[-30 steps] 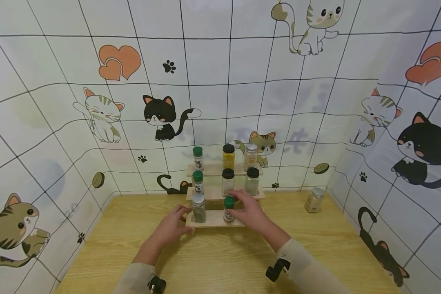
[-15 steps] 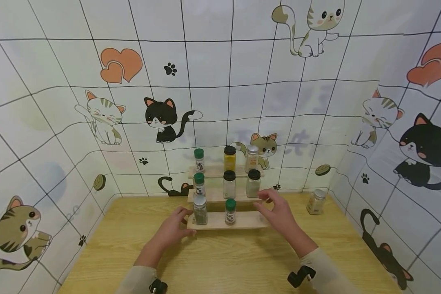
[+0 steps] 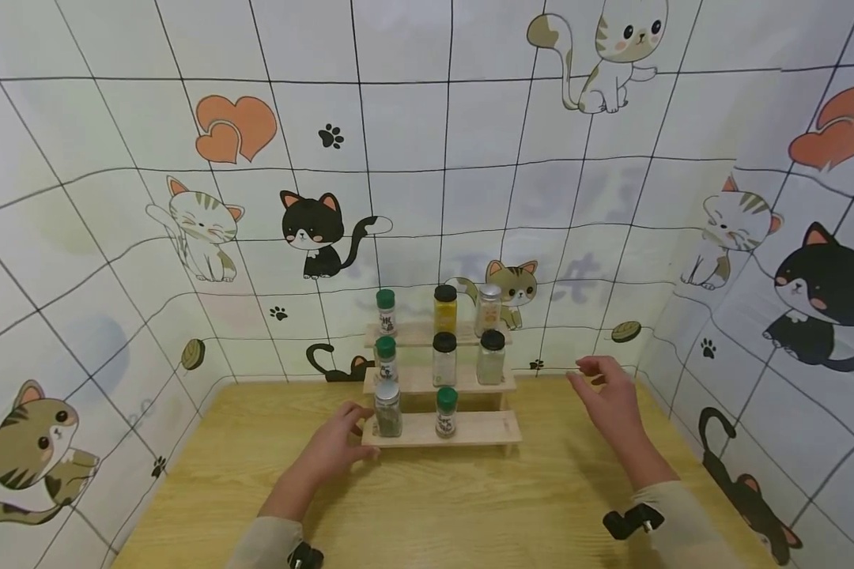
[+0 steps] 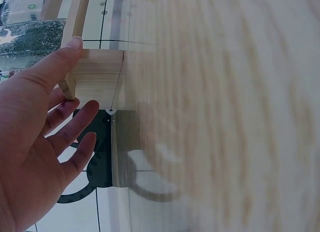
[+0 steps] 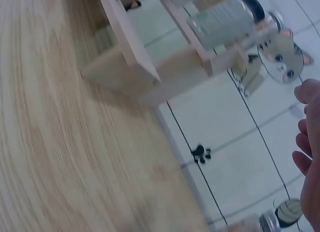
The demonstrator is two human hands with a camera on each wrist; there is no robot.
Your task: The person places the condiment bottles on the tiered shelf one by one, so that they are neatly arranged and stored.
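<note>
A three-tier wooden spice rack (image 3: 480, 427) stands against the wall. My left hand (image 3: 333, 444) grips the left end of its lowest shelf, thumb on the edge (image 4: 76, 22) and index finger behind. That shelf bears a silver-capped jar of dried herbs (image 3: 388, 411) and a small green-capped spice bottle (image 3: 446, 415). To the right of the rack, my right hand (image 3: 615, 407) hovers with bent, relaxed fingers around nothing. A silver-capped jar (image 5: 270, 223) shows at the bottom of the right wrist view; in the head view this hand hides it.
Higher tiers carry a green-capped bottle (image 3: 387, 356), black-capped jars (image 3: 444, 363), a yellow-filled jar (image 3: 445, 314), and a silver-capped jar (image 3: 488, 312). A cat-patterned tile covering (image 3: 406, 118) encloses the wooden tabletop (image 3: 427, 506) at the back and sides.
My right hand has let go of the green-capped bottle on the lowest shelf and moved right, away from the rack, to where the lone jar stood. The left hand stays at the shelf end.
</note>
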